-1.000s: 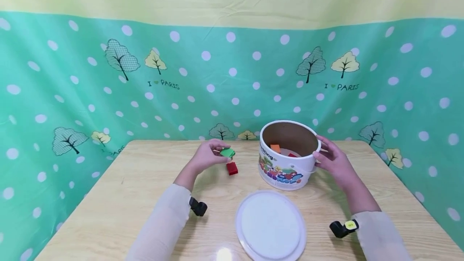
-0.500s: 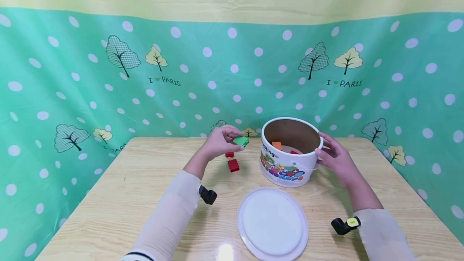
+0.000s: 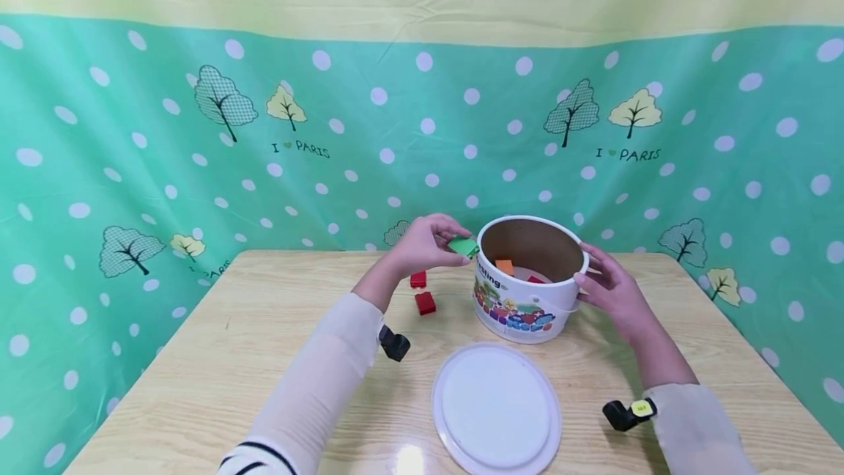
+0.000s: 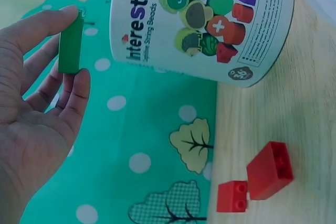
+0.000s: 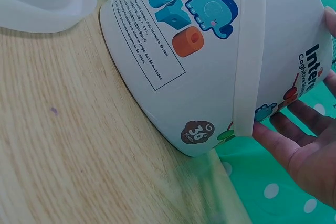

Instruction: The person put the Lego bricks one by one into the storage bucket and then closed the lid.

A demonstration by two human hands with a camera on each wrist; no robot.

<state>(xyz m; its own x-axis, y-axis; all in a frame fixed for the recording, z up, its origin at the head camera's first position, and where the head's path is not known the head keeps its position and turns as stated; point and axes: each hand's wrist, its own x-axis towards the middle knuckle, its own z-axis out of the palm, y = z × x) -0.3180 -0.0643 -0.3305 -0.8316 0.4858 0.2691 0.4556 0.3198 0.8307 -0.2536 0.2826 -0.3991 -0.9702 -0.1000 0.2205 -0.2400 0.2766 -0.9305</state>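
Observation:
My left hand (image 3: 425, 246) pinches a green building block (image 3: 463, 245) between thumb and fingers, right at the left rim of a white printed bucket (image 3: 514, 308). Seen from the left wrist, the green block (image 4: 71, 45) is held upright by its narrow edges. My right hand (image 3: 615, 292) holds the bucket's right side near the rim, thumb and fingers spread round the wall. An orange block (image 3: 505, 267) and a red piece (image 3: 535, 280) lie inside the bucket, partly hidden by its front wall. Two red blocks (image 3: 425, 303) sit on the table left of the bucket.
A round white lid (image 3: 496, 405) lies on the wooden table (image 3: 231, 358) in front of the bucket. Behind the table's back edge hangs a green and yellow dotted curtain (image 3: 343, 145). Each wrist wears a small black camera (image 3: 394, 344).
My left hand has lifted the green block and carried it right to the bucket's rim, uncovering a second red block behind the first. My right hand stays on the bucket.

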